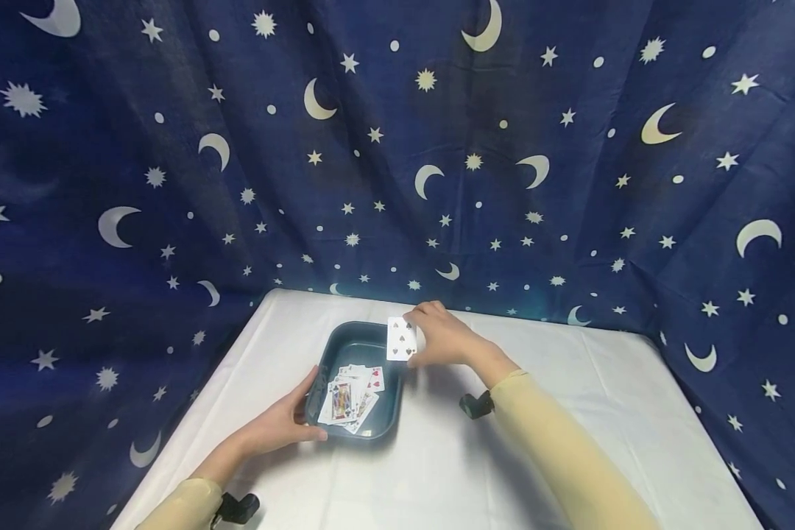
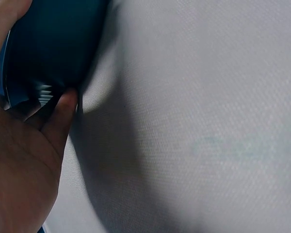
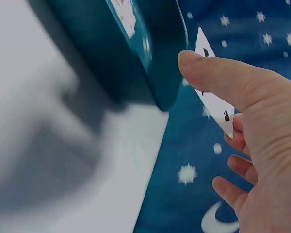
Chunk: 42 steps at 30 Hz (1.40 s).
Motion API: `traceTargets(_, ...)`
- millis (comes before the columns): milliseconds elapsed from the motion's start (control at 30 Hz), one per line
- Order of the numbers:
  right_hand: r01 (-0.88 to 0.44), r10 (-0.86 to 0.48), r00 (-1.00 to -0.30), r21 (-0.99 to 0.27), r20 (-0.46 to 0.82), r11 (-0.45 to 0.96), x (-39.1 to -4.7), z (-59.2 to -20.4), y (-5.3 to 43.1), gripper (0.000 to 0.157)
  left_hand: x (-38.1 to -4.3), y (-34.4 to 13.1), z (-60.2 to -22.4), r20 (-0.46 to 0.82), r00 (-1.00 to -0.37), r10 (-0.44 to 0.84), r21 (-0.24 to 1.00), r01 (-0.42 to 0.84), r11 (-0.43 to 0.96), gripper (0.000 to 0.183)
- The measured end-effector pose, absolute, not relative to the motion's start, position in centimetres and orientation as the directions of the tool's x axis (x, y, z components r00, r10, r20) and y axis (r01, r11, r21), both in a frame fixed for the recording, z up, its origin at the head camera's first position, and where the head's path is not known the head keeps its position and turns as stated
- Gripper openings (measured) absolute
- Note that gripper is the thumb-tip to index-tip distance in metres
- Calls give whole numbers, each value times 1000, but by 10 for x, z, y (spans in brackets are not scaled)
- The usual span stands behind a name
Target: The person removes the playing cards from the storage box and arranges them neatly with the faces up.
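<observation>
A dark teal plastic tub [image 1: 383, 425] stands on the table with several playing cards [image 1: 351, 397] lying loosely overlapped inside, face up, a face card on top. My left hand [image 1: 274, 427] grips the tub's left side near its front corner; the left wrist view shows fingers [image 2: 63, 114] against the tub wall [image 2: 53, 43]. Above the tub's far right rim, my right hand [image 1: 440, 337] pinches a white playing card [image 1: 401, 340] with black spade pips facing me. In the right wrist view the thumb [image 3: 208, 73] presses on the card's face, and the card is seen nearly edge-on.
A white cloth [image 1: 556, 383] covers the table. Behind and at both sides hangs a dark blue curtain [image 1: 384, 177] printed with moons and stars. Black wrist devices [image 1: 477, 405] sit at both pale yellow sleeves [image 1: 556, 442].
</observation>
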State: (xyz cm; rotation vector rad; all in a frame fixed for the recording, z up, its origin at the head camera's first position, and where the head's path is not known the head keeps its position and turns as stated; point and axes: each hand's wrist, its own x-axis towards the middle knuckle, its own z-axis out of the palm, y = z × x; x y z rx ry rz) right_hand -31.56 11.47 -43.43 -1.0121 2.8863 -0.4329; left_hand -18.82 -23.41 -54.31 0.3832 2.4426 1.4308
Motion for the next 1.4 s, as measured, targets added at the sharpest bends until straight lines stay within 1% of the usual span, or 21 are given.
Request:
traceTargets(100, -574, -592, -805, -314, 47, 756, -320, -429, 130, 92, -187, -236, -543, -106, -924, 368, 880, 85, 468, 125)
traceTargets(267, -532, -547, -835, -338, 58, 776, -327, -426, 153, 89, -188, -237, -546, -81, -918, 387, 883, 113, 455, 125)
traceTargets(467, -480, -502, -864, -360, 38, 800, -331, -431, 173, 92, -188, -237, -546, -71, -918, 390, 886, 122, 448, 125)
traceTargets(633, -425, -462, -887, -374, -9, 824, -337, -450, 182, 94, -189, -237, -545, -78, -923, 377, 874, 118, 472, 125)
traceTargets(933, -329, -402, -910, -411, -102, 850, -336, -496, 191, 90, -189, -237, -546, -92, -919, 383, 885, 102, 455, 125)
traceTargets(1133, -298, -381, -916, -424, -124, 855, -331, -512, 188, 92, -189, -236, -545, -112, -920, 375, 883, 81, 462, 126)
traceTargets(1400, -268, -367, -917, -443, -155, 856, -330, -526, 182, 92, -188, -236, -543, -107, -914, 390, 891, 86, 447, 126)
